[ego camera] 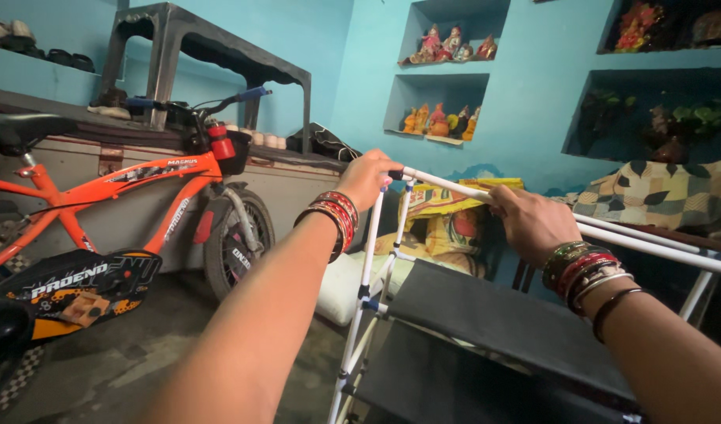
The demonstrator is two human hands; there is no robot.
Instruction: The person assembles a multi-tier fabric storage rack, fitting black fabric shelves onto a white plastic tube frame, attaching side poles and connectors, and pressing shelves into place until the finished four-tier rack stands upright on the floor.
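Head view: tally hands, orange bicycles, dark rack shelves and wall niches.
Hands: 2 (left hand, right hand, both gripping the white rail)
Orange bicycle: 1
Dark rack shelves: 2
Wall niches: 4
Total: 9

At frame centre the white tube rack (392,259) rises as an upright barrier, its top rail (454,187) running right under the right hand (531,222) and the left hand (368,177). Dark fabric shelves (501,322) fill the lower right. In the left half the orange bicycle (140,204) and a small dark scooter (70,294) block the way. Between the bicycle's front wheel and the rack lies an open strip of grey floor (156,353) at lower centre. A white cushion (341,286) sits just behind the rack.
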